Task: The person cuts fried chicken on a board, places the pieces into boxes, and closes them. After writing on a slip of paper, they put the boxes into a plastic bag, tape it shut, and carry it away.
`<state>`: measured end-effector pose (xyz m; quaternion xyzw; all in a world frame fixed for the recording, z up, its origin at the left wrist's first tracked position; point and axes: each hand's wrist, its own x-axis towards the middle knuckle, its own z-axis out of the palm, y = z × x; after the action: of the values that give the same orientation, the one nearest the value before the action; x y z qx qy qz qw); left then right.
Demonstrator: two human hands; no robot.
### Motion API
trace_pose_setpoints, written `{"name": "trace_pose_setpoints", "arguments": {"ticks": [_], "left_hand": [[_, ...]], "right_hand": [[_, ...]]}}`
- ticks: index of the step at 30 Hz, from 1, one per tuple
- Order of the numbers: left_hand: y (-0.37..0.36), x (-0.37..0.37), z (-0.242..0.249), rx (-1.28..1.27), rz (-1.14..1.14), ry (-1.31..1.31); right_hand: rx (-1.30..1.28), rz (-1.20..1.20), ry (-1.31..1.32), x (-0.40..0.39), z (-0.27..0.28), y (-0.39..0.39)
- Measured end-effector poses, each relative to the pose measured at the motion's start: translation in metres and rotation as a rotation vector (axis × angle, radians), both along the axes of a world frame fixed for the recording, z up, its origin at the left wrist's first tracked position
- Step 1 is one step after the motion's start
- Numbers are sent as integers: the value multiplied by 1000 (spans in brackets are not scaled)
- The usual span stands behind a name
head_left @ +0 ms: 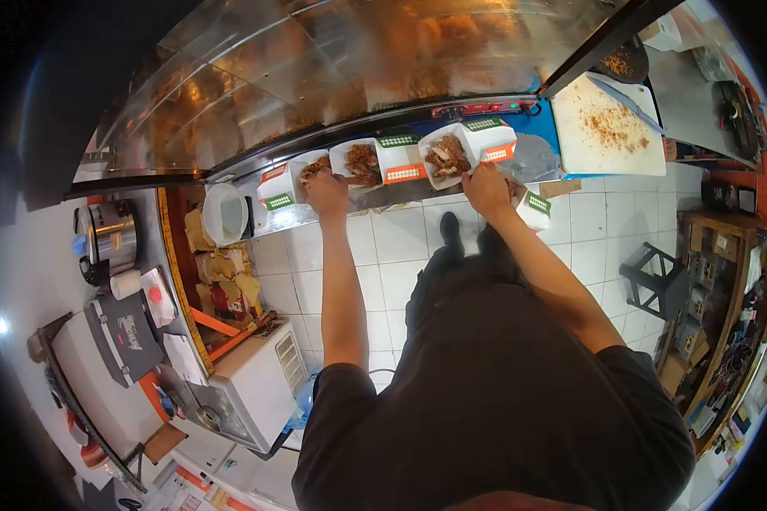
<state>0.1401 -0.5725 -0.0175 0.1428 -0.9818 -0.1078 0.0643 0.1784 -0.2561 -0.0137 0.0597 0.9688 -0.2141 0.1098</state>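
Observation:
Three opened paper takeout boxes stand in a row on the narrow counter, each with browned, chopped meat inside. My left hand is at the front of the left takeout box, fingers bent down by its meat; what they pinch is hidden. Between my hands is the middle takeout box, with its meat showing. My right hand is closed at the front edge of the right takeout box, beside the meat. Another takeout box sits partly behind my right forearm.
A metal hood overhangs the counter. At right lies a crumb-covered cutting board with a knife. A white tub stands at the counter's left end. A black stool is on the tiled floor at right.

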Motion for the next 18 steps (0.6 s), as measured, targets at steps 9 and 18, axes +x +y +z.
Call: {"name": "trace_pose_setpoints", "arguments": {"ticks": [9,18], "left_hand": [[5,-7,0,-87,10,-104],[3,-17,5,-137,-200,-122]], "right_hand": [[-6,-24,-89,-12,12,-3],[-82,-207,3,-7,23,32]]}}
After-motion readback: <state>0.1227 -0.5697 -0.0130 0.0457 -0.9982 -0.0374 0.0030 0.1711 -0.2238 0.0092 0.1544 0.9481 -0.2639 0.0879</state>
